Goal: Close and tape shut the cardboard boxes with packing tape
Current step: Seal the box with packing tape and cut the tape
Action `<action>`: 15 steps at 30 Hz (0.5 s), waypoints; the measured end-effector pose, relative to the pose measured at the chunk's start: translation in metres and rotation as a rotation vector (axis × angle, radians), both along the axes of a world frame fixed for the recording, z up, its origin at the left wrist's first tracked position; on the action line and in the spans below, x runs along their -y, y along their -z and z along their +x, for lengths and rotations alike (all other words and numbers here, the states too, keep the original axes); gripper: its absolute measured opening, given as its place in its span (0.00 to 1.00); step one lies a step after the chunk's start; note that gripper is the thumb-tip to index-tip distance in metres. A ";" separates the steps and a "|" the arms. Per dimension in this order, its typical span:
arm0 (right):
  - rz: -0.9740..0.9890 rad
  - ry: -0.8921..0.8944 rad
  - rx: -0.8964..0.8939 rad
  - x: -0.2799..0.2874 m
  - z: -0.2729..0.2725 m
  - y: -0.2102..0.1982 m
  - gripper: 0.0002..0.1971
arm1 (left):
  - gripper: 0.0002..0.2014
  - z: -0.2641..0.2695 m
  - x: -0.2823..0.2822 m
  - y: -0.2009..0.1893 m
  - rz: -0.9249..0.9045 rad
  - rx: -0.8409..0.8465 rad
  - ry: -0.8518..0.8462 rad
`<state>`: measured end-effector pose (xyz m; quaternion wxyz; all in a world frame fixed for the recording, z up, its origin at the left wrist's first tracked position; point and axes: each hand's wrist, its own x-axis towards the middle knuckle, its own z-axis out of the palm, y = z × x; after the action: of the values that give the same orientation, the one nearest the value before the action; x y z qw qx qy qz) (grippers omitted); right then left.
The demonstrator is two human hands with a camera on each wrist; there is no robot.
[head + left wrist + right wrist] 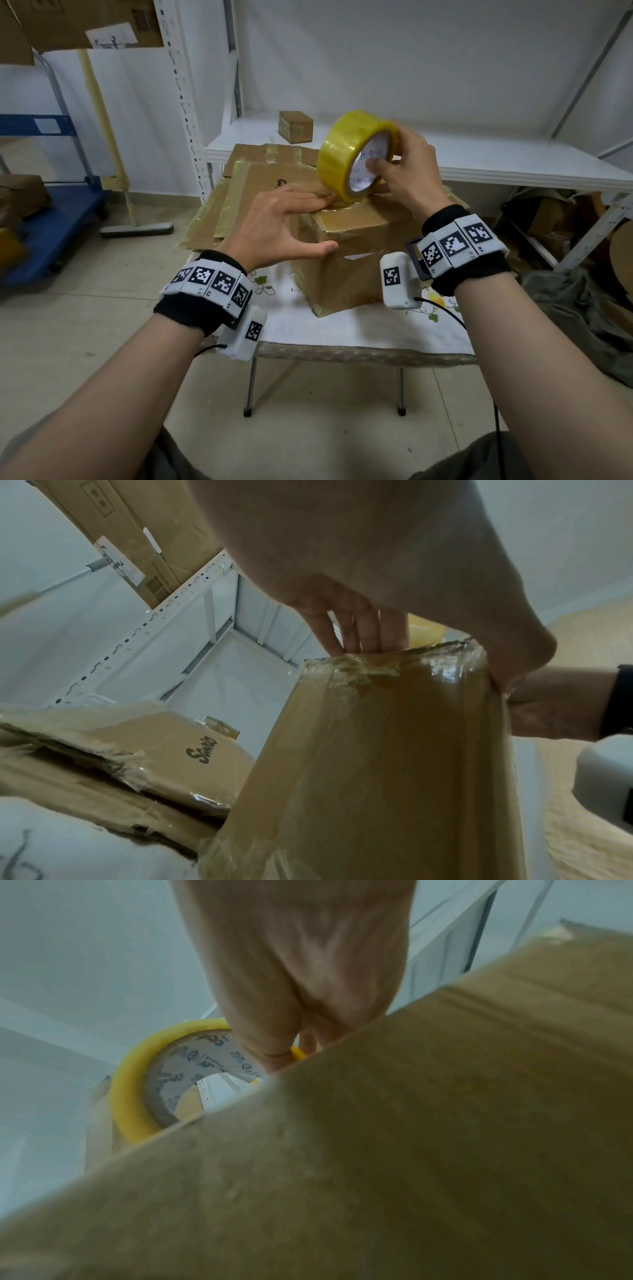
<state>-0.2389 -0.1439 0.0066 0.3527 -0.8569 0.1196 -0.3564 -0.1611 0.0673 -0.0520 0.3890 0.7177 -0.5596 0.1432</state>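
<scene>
A closed cardboard box [356,260], wrapped in old clear tape, stands on a small cloth-covered table [342,329]. My right hand [400,171] grips a yellow roll of packing tape [346,154] by its core, thumb inside, and holds it upright on the box's top. My left hand [284,222] lies with straight fingers flat on the top at the left edge, fingertips at the roll's foot, thumb along the box's front side. The left wrist view shows the left hand's fingers [363,631] on the box [394,750] rim. In the right wrist view the tape roll [143,1085] peeks over the box [377,1150].
Flattened cardboard sheets [253,185] lie behind the box to the left. A small brown box [296,126] sits on a white shelf [513,161] behind. A blue cart [51,219] stands at the left, with clutter under the shelf at the right.
</scene>
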 end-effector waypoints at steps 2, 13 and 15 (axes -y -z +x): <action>-0.009 0.038 -0.001 0.005 0.001 0.000 0.21 | 0.35 0.002 -0.002 0.000 0.012 -0.006 -0.004; -0.068 0.264 0.058 0.019 -0.016 -0.003 0.23 | 0.38 -0.001 -0.001 0.000 0.143 0.072 -0.052; -0.087 0.315 0.022 0.021 -0.019 -0.005 0.25 | 0.37 -0.001 -0.001 -0.001 0.145 0.069 -0.052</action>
<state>-0.2583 -0.1648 0.0116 0.2561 -0.8380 0.2329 -0.4217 -0.1619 0.0684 -0.0507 0.3126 0.7529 -0.5626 0.1373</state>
